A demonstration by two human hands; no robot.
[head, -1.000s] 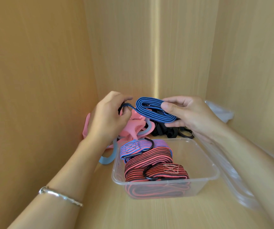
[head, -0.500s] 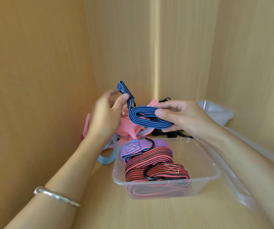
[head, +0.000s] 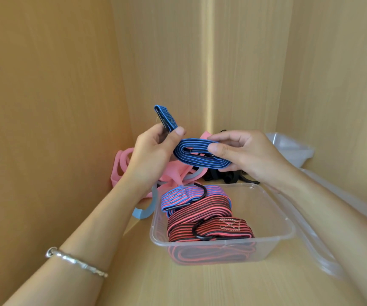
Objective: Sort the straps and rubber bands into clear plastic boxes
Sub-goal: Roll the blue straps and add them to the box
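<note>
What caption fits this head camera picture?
The left hand and right hand hold a blue strap near a clear box holding striped straps.

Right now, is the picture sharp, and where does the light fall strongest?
Head view: the blue strap, left hand and right hand look sharp; a bright streak runs down the back corner; the clear plastic at the right edge looks smeared.

Two arms enter from the bottom corners of the frame, both bare from forearm to fingertips.

Left arm, lower left: thin silver-coloured metal bracelet (head: 76, 261) sits on the forearm below the wrist. It is slightly knobbly along its length, glinting, with a small rounded end at its left.

Left hand (head: 149, 155) and right hand (head: 251, 153), centre frame: thumbnails short and plain.
</note>
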